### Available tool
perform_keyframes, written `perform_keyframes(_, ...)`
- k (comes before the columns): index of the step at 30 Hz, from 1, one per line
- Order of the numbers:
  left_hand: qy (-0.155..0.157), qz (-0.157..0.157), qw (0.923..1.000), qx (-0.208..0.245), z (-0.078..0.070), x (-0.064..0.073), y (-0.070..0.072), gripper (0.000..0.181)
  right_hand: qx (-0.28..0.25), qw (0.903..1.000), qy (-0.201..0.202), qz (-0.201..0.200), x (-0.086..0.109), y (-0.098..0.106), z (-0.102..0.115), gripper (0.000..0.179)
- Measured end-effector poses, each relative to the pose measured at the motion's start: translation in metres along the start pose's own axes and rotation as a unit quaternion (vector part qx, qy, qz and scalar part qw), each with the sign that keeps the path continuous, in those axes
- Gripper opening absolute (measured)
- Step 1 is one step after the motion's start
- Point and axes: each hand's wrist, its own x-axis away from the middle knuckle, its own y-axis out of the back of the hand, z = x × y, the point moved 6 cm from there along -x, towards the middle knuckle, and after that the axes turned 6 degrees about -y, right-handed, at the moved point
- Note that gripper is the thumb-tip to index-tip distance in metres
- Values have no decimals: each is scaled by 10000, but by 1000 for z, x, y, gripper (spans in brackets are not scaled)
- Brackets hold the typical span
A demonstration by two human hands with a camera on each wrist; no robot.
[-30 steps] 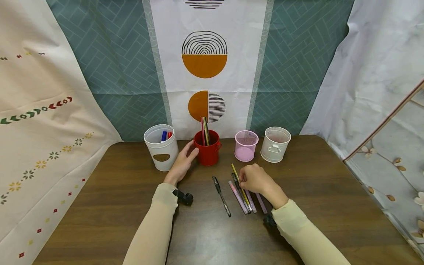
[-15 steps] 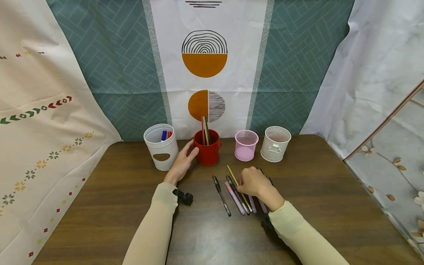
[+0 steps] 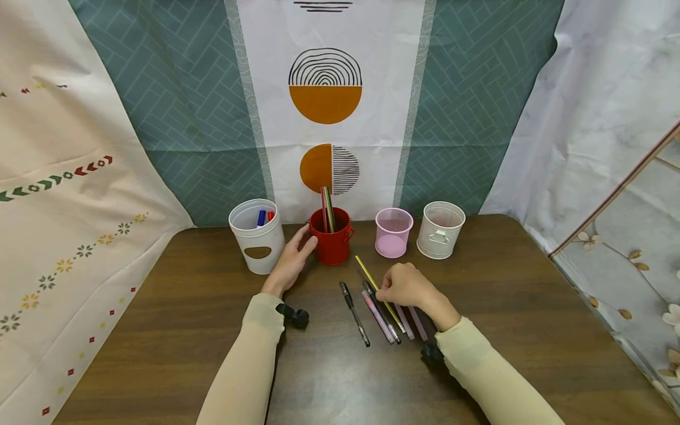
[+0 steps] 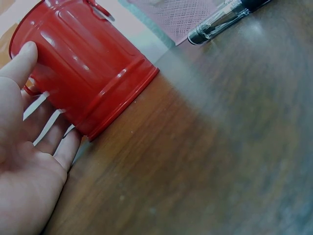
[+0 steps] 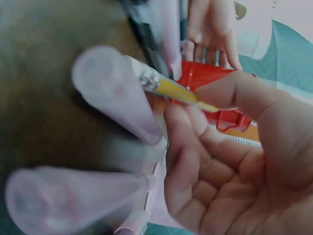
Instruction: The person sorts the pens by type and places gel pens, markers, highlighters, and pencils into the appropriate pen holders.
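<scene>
My left hand (image 3: 289, 265) holds the left side of a small red metal bucket (image 3: 333, 251), thumb on its near wall and fingers round the far side. Several thin colored sticks (image 3: 329, 209) stand in that bucket. My right hand (image 3: 411, 289) pinches a yellow pencil (image 3: 364, 269) between thumb and fingertips; in the right wrist view its silver ferrule (image 5: 149, 81) shows. Under and beside this hand lie a black pen (image 3: 370, 292), a pink pen (image 3: 377, 316) and pale purple pens (image 3: 418, 324). Another black pen (image 3: 355, 313) lies apart to their left.
A white bucket (image 3: 260, 239) with blue and red markers stands left of the red one. To the right are a pink mesh cup (image 3: 393, 239) and a white bucket with a handle (image 3: 442, 233). Patterned cloths hang behind the brown table (image 3: 175, 330).
My right hand has shifted a little left, and the pencil in it has slid up and left, away from the other pens. My left hand stays at the red bucket.
</scene>
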Motion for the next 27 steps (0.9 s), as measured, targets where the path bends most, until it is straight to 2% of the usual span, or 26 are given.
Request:
perform_keyframes(4,-1,13,10000,23,-1,0,0,71,-750,9970,-94,187,-2,6,-3,15)
perform_keyframes(8,53,38,9999,110,-3,0,-1,71,-1568,9867,-133,400,-4,9,-6,5)
perform_keyframes(12,2,25,9999,99,-3,0,0,70,-2345,9702,71,610,-6,10,-7,7)
perform_keyframes(20,-56,4,10000,81,0,-1,1,71,-3196,9439,425,722,-12,13,-10,17)
perform_keyframes(27,-67,-32,10000,12,1,-1,1,71,-4133,9074,419,639,-13,18,-11,23)
